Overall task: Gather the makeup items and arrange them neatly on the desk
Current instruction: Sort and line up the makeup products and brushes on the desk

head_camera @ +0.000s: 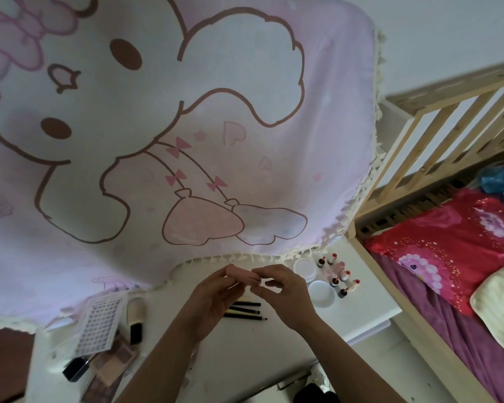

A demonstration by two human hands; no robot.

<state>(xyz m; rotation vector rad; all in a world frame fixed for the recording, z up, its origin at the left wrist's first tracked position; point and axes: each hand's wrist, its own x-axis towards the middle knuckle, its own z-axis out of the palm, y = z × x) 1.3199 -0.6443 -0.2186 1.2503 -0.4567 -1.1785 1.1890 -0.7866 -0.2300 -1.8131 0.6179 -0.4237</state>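
Above the white desk (274, 353), my left hand (216, 298) and my right hand (282, 295) together hold a small pink makeup sponge (240, 273), fingers curled on it from both sides. Below the hands lie three dark pencils (246, 311) side by side. To the right stand several small red-capped bottles (339, 274) and two white round lids or jars (320, 293). On the left lie a sheet of stick-on nails (99, 324), a cream bottle with a dark cap (136, 318), eyeshadow palettes (108, 370) and a black box (74, 367).
A pink cartoon blanket (172, 126) hangs on the wall behind the desk, its fringe touching the desk's back edge. A wooden bed frame (419, 146) with red bedding (448, 251) stands close on the right. A dark object (314, 395) sits below the desk's front edge.
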